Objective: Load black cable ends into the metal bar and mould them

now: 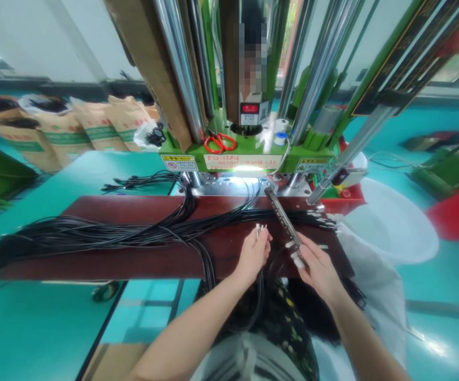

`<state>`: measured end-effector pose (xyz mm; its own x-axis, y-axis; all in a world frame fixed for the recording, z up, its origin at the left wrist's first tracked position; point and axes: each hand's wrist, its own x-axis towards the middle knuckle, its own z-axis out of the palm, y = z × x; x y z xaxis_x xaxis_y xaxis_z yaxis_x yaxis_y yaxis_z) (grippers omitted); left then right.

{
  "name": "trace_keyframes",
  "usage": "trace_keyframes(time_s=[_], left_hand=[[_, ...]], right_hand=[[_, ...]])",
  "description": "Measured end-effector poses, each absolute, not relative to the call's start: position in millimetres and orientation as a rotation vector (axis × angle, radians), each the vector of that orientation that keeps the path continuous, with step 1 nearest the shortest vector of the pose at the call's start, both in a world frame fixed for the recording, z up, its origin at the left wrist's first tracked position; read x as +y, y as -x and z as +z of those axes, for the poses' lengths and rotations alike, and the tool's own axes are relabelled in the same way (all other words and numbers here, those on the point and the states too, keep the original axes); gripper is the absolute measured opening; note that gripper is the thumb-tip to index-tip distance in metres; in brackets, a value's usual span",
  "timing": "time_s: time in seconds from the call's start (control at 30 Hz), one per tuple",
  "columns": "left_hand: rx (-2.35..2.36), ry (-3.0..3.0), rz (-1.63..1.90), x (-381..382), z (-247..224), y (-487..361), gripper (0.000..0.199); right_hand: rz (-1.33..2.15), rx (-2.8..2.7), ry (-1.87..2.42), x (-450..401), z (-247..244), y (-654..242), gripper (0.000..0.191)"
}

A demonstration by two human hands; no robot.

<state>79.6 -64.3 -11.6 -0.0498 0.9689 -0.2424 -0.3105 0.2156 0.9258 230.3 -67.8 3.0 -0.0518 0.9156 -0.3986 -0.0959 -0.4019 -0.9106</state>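
Note:
My left hand (pixel 253 253) is closed around several black cables, and their silvery connector ends (pixel 261 228) stick up past the fingertips. To the right, my right hand (pixel 320 264) grips the near end of a narrow metal bar (pixel 284 218) with a row of notches. The bar slants up and left toward the machine. A few pale connectors show by the bar's near end, beside my right thumb; whether they sit in the bar I cannot tell. Beneath both hands, a thick bundle of black cables (pixel 114 233) lies across the brown board (pixel 102 206).
A green press (pixel 198 159) with steel columns stands ahead, its work area lit. Red-handled scissors (pixel 220 142) and a blue-and-white spool (pixel 281 138) rest on its ledge. Right are a red bin (pixel 354 197) and a white tub (pixel 396 222); paper sacks (pixel 63 132) stand far left.

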Motion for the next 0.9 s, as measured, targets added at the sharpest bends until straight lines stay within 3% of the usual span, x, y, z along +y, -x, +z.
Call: trace_keyframes(time_s=[0.33, 0.67, 0.9], left_hand=[[1.167, -1.036, 1.06, -62, -11, -78, 0.032], [1.207, -1.163, 1.123, -62, -14, -76, 0.031], [1.249, -1.06, 1.112, -73, -10, -70, 0.038]], right_hand=[[1.626, -1.165, 1.34, -67, 6, -233, 0.055], [1.558, -1.452, 1.392, -66, 2, -236, 0.061], [1.591, -1.262, 1.372, -66, 4, -235, 0.062]])
